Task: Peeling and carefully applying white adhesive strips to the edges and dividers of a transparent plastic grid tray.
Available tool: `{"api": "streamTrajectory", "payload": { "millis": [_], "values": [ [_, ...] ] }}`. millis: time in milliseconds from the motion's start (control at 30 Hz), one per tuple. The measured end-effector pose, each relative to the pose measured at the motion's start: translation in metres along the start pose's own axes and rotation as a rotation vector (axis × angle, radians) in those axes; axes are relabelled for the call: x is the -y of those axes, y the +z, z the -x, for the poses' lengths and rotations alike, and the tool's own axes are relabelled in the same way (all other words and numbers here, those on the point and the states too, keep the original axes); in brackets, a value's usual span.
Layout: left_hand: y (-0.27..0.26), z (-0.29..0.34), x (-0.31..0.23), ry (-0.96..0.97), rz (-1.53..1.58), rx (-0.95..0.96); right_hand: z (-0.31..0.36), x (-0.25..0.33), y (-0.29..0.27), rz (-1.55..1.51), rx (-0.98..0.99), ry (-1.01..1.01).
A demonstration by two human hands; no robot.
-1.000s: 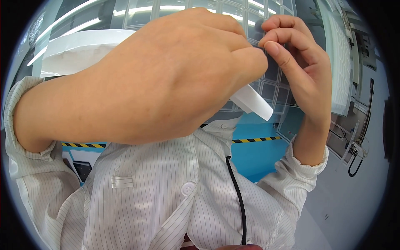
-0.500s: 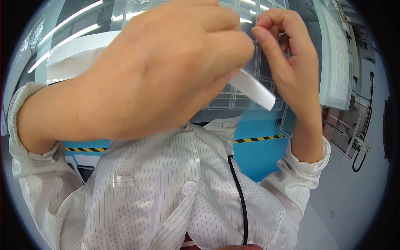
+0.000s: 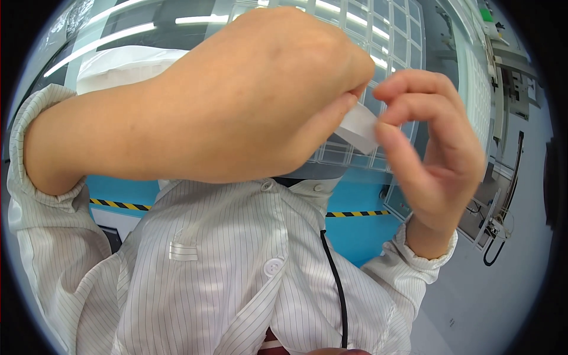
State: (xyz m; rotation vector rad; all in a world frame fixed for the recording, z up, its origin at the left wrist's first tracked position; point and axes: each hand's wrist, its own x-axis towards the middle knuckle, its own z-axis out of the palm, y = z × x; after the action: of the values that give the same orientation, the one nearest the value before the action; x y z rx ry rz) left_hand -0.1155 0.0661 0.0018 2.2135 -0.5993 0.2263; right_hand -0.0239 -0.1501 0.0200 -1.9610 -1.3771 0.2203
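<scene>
Both hands are raised very close to the camera. My left hand fills the middle of the view with its back toward me, its fingers closed on a short white strip. My right hand is just to the right of the strip, fingers curled in an open C. Its thumb tip touches the strip's free end and the index finger stays apart above it. Most of the strip is hidden behind my left hand.
Below the hands is a white pin-striped coat with buttons and a black cable running down it. Behind are a blue floor area with yellow-black hazard tape, a gridded panel, ceiling lights and equipment at the right.
My right hand has let go of its pinch on the strip, dropped lower and opened. My left hand has stayed closed on the strip and shifted slightly right.
</scene>
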Motion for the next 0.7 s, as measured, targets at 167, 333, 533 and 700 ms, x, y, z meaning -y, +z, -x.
{"api": "streamTrajectory", "payload": {
  "millis": [167, 333, 533, 700],
  "values": [
    [0.019, 0.009, 0.012, 0.116, -0.063, -0.028, -0.009, -0.008, -0.014, -0.148, 0.011, 0.311],
    [0.028, 0.015, 0.015, 0.177, -0.151, 0.074, -0.013, -0.041, 0.003, -0.275, 0.047, 0.404],
    [0.032, 0.011, 0.015, 0.128, -0.047, 0.051, -0.013, -0.039, 0.002, -0.183, 0.071, 0.388],
    [0.033, 0.009, 0.014, 0.115, -0.042, 0.054, -0.013, -0.042, 0.002, -0.123, 0.075, 0.356]
  ]
}}
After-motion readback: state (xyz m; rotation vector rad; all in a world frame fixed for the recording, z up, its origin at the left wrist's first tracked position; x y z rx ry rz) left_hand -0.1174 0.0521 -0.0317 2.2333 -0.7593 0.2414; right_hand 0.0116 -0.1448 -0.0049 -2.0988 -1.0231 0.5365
